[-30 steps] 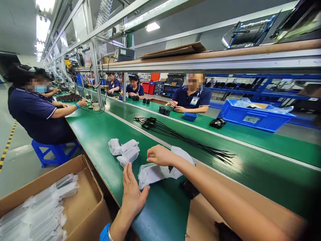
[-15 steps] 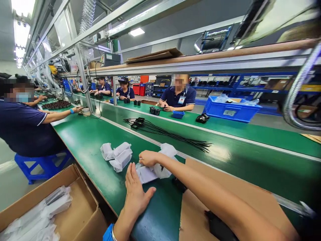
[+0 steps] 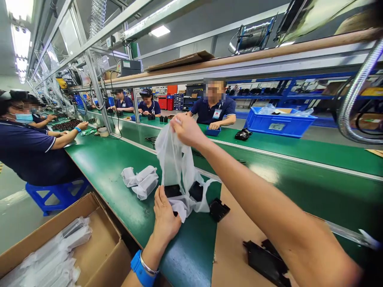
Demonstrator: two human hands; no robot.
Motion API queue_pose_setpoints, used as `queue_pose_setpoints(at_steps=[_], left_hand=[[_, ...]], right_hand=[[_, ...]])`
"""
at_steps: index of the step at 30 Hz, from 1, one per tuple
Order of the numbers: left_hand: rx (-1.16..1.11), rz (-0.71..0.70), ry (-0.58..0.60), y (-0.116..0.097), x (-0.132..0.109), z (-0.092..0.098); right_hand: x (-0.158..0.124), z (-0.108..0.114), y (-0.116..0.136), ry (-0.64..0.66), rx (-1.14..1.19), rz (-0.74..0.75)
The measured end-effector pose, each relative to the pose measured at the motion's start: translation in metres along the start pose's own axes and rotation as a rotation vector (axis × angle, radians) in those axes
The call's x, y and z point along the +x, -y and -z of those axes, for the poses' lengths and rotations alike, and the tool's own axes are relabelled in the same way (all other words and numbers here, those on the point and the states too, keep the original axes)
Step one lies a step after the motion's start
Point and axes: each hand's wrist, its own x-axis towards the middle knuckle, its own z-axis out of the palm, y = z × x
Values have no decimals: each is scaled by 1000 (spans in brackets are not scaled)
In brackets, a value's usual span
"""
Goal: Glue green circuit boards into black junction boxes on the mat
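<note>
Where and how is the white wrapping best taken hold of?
Probably by its raised top, pinched between thumb and fingers from above, as the right hand has it: the thin white wrapping hangs loose below that point, while the black parts sit low, near the left hand.

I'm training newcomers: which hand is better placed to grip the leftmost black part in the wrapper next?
Likely the left hand: it is low, close beside that black part, while the right hand is raised, pinching the white wrapper.
</note>
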Motion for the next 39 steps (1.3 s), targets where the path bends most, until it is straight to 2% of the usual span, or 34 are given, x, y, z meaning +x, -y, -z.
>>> queue_pose_setpoints(at_steps=[6,11,12,13,14,15,17,20,22,23,24,26,31,34,39], left_hand=[[-50,3,86,-4,0,7],[-101,-29,132,0,-1,10],[-146,-58,146,1,-2,11],[-196,-94,163,2,-2,14],[-243,-130,175,3,-2,17],[-279,-158,175,4,-1,20],[-306,-162,114,7,1,28],[-274,-45,-130,20,9,40],[-231,52,-303,33,13,46],[-208,90,-366,40,15,48],[-188,118,-407,47,16,49],[-160,147,-428,58,15,48],[-61,136,-244,60,10,38],[-46,135,-179,56,10,35],[-222,117,-183,61,10,33]], right_hand=[[35,33,12,-312,-19,-3],[46,77,31,-702,-136,36],[44,82,35,-749,-179,74],[42,83,37,-728,-234,119],[39,79,38,-634,-293,168],[34,68,39,-481,-346,217],[19,29,36,-80,-400,306],[-18,-56,22,332,-361,386],[-45,-104,8,531,-329,387],[-57,-121,0,605,-310,384],[-68,-132,-8,663,-291,377],[-82,-139,-25,734,-260,349],[-88,-124,-54,806,-234,241],[-81,-134,-55,868,-221,229],[-65,-181,-35,1019,-207,313]])
